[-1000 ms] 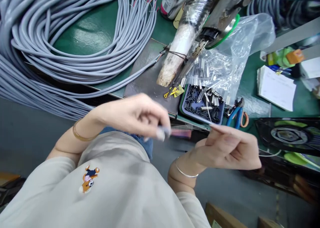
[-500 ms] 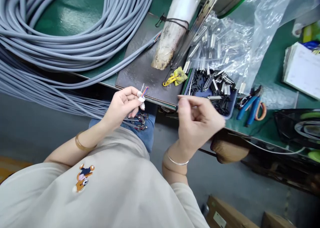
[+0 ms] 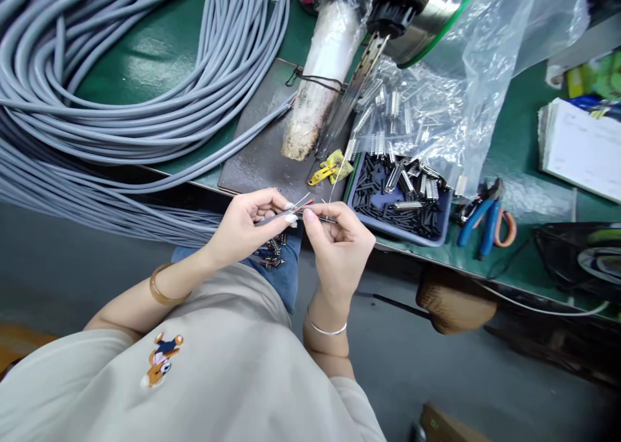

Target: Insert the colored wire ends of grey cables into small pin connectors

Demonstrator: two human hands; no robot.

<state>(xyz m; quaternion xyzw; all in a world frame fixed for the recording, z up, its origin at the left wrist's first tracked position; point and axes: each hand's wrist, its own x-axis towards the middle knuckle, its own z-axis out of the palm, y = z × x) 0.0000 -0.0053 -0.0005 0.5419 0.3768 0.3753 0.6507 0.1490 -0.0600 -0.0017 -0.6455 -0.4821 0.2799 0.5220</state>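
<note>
Head view shows the left hand [image 3: 245, 225] pinching the stripped end of a grey cable [image 3: 277, 216], whose long axis runs rightward from the fingertips toward the right hand [image 3: 337, 248]. Thin coloured wires [image 3: 305, 202] fan out just past the left thumb, between the two hands. The right fingers are closed on what seems a small metal pin [image 3: 324, 220], though it is too fine to be sure, nearly touching the wires.
</note>
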